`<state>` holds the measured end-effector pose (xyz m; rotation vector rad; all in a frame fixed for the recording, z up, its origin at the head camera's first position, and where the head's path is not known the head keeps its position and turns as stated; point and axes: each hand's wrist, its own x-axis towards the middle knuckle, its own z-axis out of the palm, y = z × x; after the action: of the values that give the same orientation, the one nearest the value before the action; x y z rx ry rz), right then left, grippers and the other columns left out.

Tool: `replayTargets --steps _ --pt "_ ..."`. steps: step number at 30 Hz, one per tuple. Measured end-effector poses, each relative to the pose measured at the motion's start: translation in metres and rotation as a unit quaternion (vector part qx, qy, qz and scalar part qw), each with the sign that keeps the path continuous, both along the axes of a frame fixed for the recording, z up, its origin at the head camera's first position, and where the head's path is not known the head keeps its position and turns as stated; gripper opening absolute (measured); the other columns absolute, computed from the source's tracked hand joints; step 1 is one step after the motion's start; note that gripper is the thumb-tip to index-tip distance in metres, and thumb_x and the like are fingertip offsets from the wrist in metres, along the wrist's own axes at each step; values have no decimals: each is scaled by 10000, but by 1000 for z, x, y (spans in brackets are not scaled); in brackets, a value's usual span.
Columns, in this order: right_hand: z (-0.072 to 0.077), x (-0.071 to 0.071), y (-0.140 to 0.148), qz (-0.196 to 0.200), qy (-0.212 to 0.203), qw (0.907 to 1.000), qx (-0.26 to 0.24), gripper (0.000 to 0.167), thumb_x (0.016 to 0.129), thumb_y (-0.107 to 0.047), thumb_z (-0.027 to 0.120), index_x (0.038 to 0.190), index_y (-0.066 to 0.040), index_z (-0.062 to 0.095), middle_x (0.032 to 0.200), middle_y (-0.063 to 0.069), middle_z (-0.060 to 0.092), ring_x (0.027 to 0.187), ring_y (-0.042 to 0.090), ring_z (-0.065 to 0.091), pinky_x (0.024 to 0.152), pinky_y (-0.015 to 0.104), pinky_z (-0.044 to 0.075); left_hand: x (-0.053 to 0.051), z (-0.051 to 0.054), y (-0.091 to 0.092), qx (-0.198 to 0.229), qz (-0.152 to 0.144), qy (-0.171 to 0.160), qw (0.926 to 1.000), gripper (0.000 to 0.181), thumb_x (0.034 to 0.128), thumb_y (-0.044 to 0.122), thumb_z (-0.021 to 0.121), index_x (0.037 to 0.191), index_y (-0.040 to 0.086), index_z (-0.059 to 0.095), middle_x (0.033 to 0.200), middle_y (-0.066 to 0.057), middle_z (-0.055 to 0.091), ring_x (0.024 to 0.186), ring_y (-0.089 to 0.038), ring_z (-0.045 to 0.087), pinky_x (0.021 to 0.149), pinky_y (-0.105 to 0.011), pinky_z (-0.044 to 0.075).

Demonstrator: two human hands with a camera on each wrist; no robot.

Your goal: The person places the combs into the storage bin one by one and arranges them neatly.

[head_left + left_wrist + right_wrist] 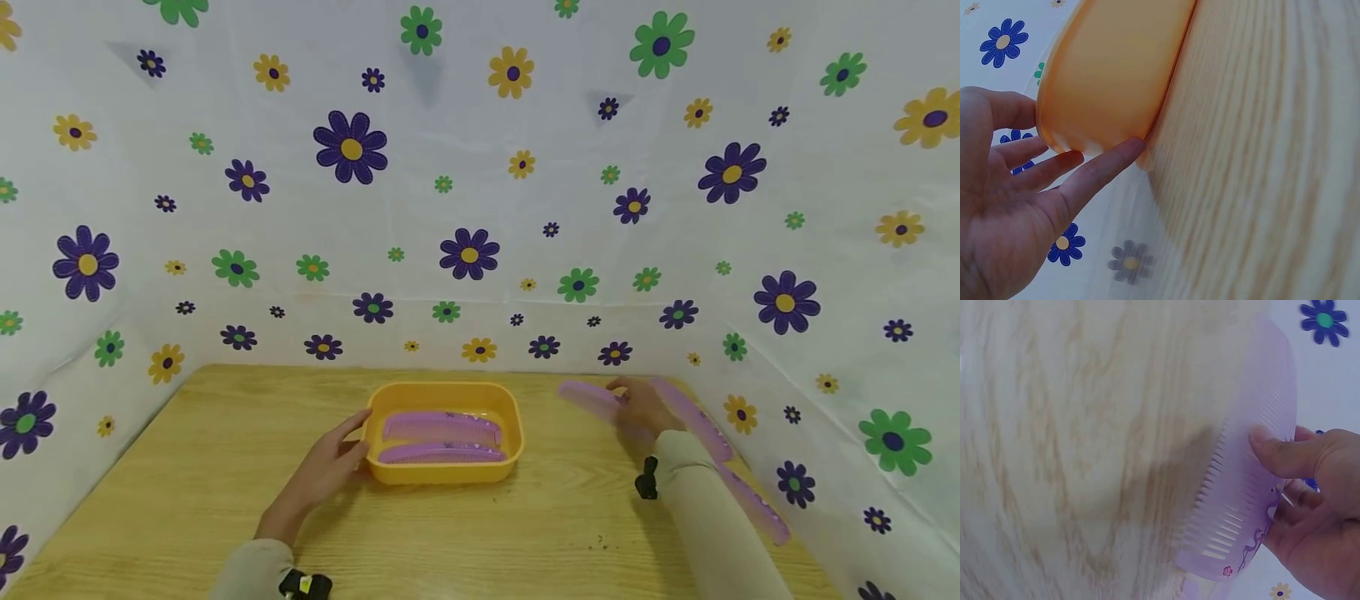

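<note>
Between right fingers [1288, 456]: purple comb [1236, 461], pinched | beside left fingers [1102, 176], spread: yellow tray [1113, 75]

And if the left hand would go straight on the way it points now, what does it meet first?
The yellow tray, most likely at once: the left hand touches its left end, leaving no visible gap.

Here the left sleeve [251, 575] is showing pale beige, its cuff [266, 547] leaving the left hand [326, 471] bare, and a blocky black wrist device [320, 587] is flashing a small yellow patch [305, 584]! And the right sleeve [708, 517] is matching that beige, a knobby black wrist device [647, 481] jutting beside it, the right hand [647, 408] going bare too!
</note>
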<state>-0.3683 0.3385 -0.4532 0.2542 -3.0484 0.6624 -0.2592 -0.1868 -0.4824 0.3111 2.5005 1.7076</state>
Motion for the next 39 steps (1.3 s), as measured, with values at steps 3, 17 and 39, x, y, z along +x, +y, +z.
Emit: replayTargets --steps 3,17,39 --pt "5 2 0 33 46 9996 -292 375 875 75 601 1245 44 652 1181 338 662 1095 484 624 971 615 537 -1 0 -1 27 -66 29 10000 580 1093 107 448 1638 75 252 1680 -264 238 1403 -492 500 910 -390 640" --pt "26 8 -20 238 338 9956 -846 345 946 63 570 1279 70 656 1274 377 633 1148 528 628 828 498 601 0 -1 -1 213 -161 -49 9996 585 1094 88 451 1638 58 238 1678 -276 230 1387 -495 512 897 -415 644" --pt "65 22 -91 699 361 9942 -734 338 974 44 572 1271 -46 706 1261 268 672 1081 397 658 890 485 628 -2 0 2 -10 -27 -77 10000 585 1090 110 449 1639 82 251 1680 -261 242 1399 -490 503 914 -409 639"
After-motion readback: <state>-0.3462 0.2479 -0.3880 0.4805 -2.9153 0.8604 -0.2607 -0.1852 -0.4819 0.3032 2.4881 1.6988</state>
